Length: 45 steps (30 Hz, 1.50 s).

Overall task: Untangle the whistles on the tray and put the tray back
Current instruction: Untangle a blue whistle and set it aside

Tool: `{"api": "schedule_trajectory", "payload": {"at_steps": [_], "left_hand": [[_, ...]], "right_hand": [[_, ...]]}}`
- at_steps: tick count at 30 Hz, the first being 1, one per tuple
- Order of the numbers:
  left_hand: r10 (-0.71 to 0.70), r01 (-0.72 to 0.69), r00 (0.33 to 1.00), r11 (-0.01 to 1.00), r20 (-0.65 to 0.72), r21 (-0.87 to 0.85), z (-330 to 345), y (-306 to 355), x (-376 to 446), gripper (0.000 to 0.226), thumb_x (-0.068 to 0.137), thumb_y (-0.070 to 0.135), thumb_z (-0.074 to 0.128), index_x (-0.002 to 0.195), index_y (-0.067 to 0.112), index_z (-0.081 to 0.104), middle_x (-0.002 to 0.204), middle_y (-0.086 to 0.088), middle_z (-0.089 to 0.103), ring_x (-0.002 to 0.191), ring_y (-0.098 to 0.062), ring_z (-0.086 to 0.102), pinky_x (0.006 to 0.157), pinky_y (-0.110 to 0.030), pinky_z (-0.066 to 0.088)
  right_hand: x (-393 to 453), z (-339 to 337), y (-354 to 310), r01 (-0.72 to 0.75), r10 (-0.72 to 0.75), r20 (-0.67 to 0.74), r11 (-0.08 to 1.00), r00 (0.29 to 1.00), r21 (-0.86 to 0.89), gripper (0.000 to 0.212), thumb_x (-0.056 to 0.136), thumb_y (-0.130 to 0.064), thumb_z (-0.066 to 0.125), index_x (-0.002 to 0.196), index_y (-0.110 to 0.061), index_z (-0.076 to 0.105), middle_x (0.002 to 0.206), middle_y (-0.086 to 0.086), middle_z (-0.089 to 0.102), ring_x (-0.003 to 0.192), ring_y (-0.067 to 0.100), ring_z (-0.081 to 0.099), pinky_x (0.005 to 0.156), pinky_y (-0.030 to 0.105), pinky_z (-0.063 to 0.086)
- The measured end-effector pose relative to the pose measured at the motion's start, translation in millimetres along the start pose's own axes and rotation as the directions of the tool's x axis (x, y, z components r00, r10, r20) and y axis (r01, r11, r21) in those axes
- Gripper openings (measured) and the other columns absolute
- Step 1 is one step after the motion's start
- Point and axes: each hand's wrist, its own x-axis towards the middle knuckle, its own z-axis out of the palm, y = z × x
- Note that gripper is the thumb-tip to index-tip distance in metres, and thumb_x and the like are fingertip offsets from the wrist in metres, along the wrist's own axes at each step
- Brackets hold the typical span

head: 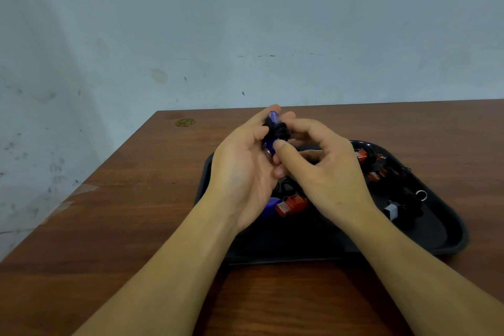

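Gripping a blue whistle (273, 120) – both hands (245, 169) (327, 169); red whistles (290, 206) fill black tray (436, 243).

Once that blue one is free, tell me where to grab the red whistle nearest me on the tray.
Take the red whistle across its blocky body, probably from above and the near side. It lies flat on the tray, the near end clear; a blue whistle crowds its left, black cord sits behind, and the right hand hangs over it.

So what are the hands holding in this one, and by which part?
The left hand grips a blue whistle around its body, lifted above the tray. The right hand pinches the black cord bunched against that whistle.
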Motion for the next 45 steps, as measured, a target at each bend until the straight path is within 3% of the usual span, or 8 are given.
{"api": "schedule_trajectory", "payload": {"at_steps": [2,5,12,21,29,34,37,45], "left_hand": [[0.017,-0.017,0.999,1.0,0.037,-0.001,0,-2,0,0.043,0.1,0.0,0.031,0.136,0.005,0.055,0.13,-0.014,0.066,0.105,-0.028,0.071,0.082,-0.037,0.06],[0.052,-0.059,0.994,0.995,0.092,0.081,-1,-3,1,0.042,0.103,-0.002,0.034,0.139,0.005,0.053,0.133,-0.02,0.062,0.12,-0.035,0.063,0.103,-0.047,0.051],[0.244,-0.258,0.966,0.906,0.083,0.337,-7,-4,3,0.021,0.098,0.002,0.055,0.114,0.005,0.068,0.097,-0.009,0.075,0.083,-0.02,0.071,0.069,-0.033,0.059],[0.369,-0.386,0.922,0.846,0.117,0.369,-10,-2,6,0.015,0.093,0.001,0.063,0.105,0.008,0.069,0.097,-0.007,0.074,0.078,-0.018,0.068,0.055,-0.03,0.055],[0.296,-0.368,0.924,0.858,0.24,0.358,-14,0,6,0.033,0.088,0.011,0.067,0.12,0.01,0.069,0.106,-0.007,0.075,0.091,-0.02,0.069,0.067,-0.036,0.058],[0.309,-0.455,0.889,0.691,0.338,0.562,-18,-1,7,0.046,0.086,0.008,0.074,0.13,0.016,0.064,0.116,-0.003,0.071,0.104,-0.019,0.067,0.078,-0.041,0.06],[0.349,-0.474,0.881,0.655,0.32,0.588,-17,-5,8,0.039,0.09,0.006,0.071,0.127,0.017,0.066,0.113,0.001,0.073,0.094,-0.016,0.069,0.073,-0.035,0.059],[0.347,-0.49,0.871,0.681,0.349,0.544,-20,-3,8,0.037,0.095,0.009,0.063,0.132,0.012,0.062,0.116,0.0,0.073,0.096,-0.018,0.07,0.069,-0.033,0.058]], "right_hand": [[1,-2,-2,-0.016,0.016,0.006,1.0,1.0,0.024,0.037,0.086,-0.037,0.071,0.123,-0.032,0.067,0.105,-0.013,0.073,0.097,0.011,0.069,0.086,0.042,0.059],[3,-5,-1,-0.033,0.035,-0.012,0.993,0.999,0.111,0.033,0.087,-0.023,0.075,0.12,-0.025,0.07,0.104,-0.009,0.075,0.097,0.012,0.07,0.088,0.041,0.06],[7,-15,0,-0.065,0.067,0.001,0.961,0.998,0.27,0.027,0.086,-0.029,0.07,0.112,-0.022,0.071,0.099,-0.001,0.078,0.095,0.014,0.074,0.081,0.026,0.056],[9,-15,2,-0.114,0.115,0.021,0.915,0.993,0.387,0.028,0.079,-0.036,0.071,0.101,-0.019,0.073,0.094,-0.001,0.075,0.091,0.015,0.07,0.077,0.029,0.056],[8,-18,-2,-0.045,0.053,-0.015,0.942,0.998,0.333,0.021,0.079,-0.038,0.069,0.086,-0.018,0.068,0.078,-0.008,0.071,0.079,0.008,0.066,0.07,0.024,0.056],[9,-17,1,-0.03,0.057,-0.076,0.949,0.995,0.313,0.02,0.083,-0.039,0.067,0.081,-0.019,0.07,0.079,-0.001,0.073,0.081,0.021,0.067,0.073,0.034,0.059],[8,-15,1,-0.004,0.029,-0.102,0.969,0.994,0.245,0.022,0.086,-0.043,0.064,0.077,-0.023,0.069,0.079,-0.004,0.073,0.08,0.016,0.066,0.072,0.031,0.057],[7,-16,0,0.067,-0.029,-0.168,0.971,0.985,0.228,0.016,0.093,-0.022,0.067,0.108,-0.021,0.073,0.097,-0.004,0.076,0.092,0.014,0.072,0.08,0.03,0.058]]}}
